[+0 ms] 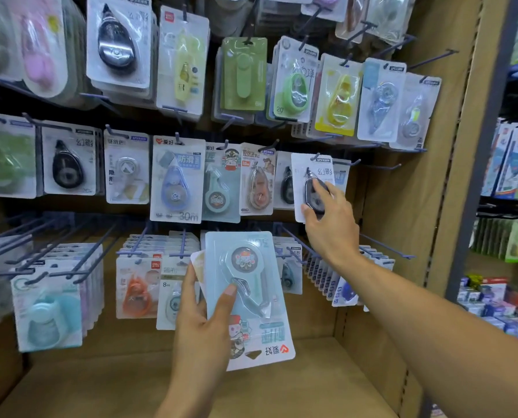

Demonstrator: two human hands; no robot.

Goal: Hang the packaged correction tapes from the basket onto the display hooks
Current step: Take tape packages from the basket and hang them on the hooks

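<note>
Currently, item one: my left hand (199, 324) grips two upside-down packs, a pale blue correction tape pack (247, 297) in front and a second pack (198, 263) behind it. Item two: my right hand (330, 218) pinches one black correction tape pack (310, 179) at a middle-row hook (315, 157). I judge its hang-hole needs threading squarely, card level. The basket is unseen.
</note>
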